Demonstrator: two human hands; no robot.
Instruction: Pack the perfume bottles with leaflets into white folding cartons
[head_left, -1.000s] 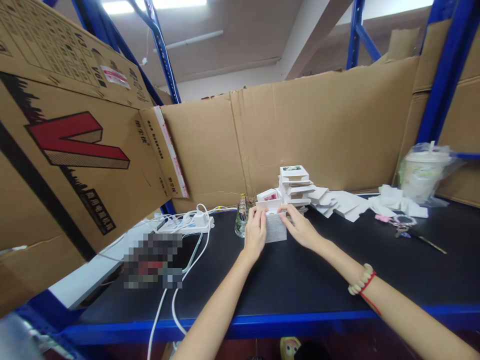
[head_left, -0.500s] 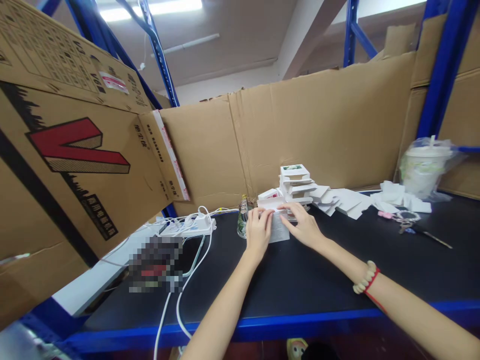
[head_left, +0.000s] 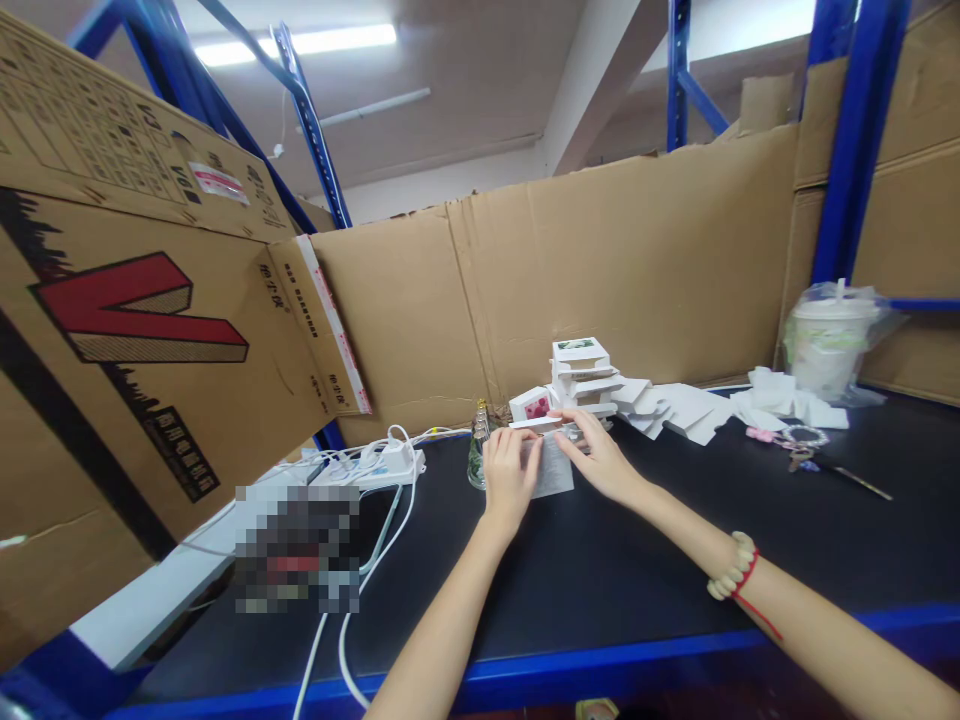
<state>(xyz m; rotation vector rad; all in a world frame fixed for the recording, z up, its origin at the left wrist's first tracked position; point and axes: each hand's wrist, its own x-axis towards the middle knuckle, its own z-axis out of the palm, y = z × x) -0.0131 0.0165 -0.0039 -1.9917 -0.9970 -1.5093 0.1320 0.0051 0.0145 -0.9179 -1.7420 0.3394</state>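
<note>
A sheet of white printed paper [head_left: 556, 474] lies on the black tabletop, its far edge folded up toward me. My left hand [head_left: 511, 468] is closed on the left end of the fold, fingers bent over it. On the other end, my right hand [head_left: 598, 456] pinches the paper between thumb and fingers. Small clear glass bottles [head_left: 479, 445] stand just left of my left hand. Behind the hands are a stack of small white boxes [head_left: 581, 362] and a white box with a pink picture [head_left: 534, 406].
Flattened white cartons [head_left: 694, 410] lie right of the stack. Farther right are keys with a charm [head_left: 799, 440] and a bagged drink cup [head_left: 831, 340]. A power strip [head_left: 397, 462] with white cables lies left. Cardboard walls [head_left: 637, 260] enclose the back.
The paper's far part, flatter before, is now folded over toward me, uncovering the pink-picture box behind. Both hands stay on the paper. The view has shifted slightly.
</note>
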